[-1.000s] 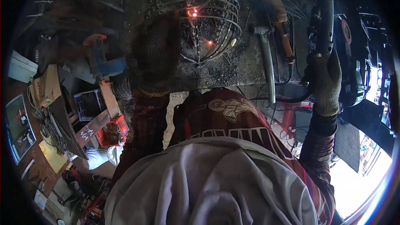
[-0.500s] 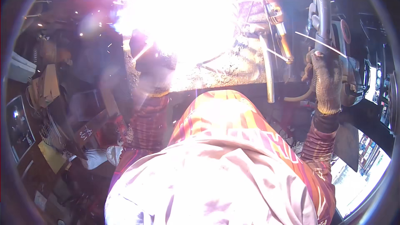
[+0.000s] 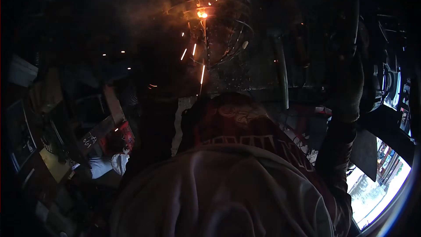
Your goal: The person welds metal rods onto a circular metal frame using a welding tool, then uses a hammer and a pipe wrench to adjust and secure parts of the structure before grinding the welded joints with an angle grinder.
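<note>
Thin, curved metal rods form a rounded wire cage [image 3: 205,33] on the gritty surface [image 3: 239,81], with a glowing spot [image 3: 202,14] on it. Right of the cage, the gloved right hand [image 3: 350,90] wraps a tubular handle [image 3: 355,24]; left of it, the left hand's [image 3: 164,57] grip is too dark to tell. Farther left and nearer the body sits a red crate [image 3: 128,132], contents unclear.

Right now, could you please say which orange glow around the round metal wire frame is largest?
The white-centred orange glow on the wire frame; the others are small specks or thin streaks.
</note>
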Tool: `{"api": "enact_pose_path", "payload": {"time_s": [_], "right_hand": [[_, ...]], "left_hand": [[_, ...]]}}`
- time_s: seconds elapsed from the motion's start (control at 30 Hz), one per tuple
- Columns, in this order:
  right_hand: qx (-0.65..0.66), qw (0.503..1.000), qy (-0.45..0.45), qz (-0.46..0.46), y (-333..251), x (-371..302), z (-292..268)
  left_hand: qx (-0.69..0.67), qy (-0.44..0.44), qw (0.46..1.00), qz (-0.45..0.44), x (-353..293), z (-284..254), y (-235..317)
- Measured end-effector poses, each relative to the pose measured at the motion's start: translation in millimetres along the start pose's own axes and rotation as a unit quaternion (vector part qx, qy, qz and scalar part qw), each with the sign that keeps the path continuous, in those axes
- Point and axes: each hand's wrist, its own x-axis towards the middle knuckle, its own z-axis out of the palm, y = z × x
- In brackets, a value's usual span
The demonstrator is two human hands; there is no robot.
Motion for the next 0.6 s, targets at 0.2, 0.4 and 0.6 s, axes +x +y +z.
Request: {"api": "enact_pose_path", "payload": {"time_s": [0.2,0.4,0.6], "right_hand": [[0.111,0.991,-0.026,0.076,-4,0,9],[0.078,0.992,-0.038,0.087,-13,2,11],[0.068,0.994,-0.039,0.075,-18,1,12]], "left_hand": [[0.005,-0.005,1.0,-0.004,1,1,-1],[0.067,0.01,0.997,0.048,4,-1,-3],[-0.06,0.03,0.998,-0.008,-2,9,0]]}}
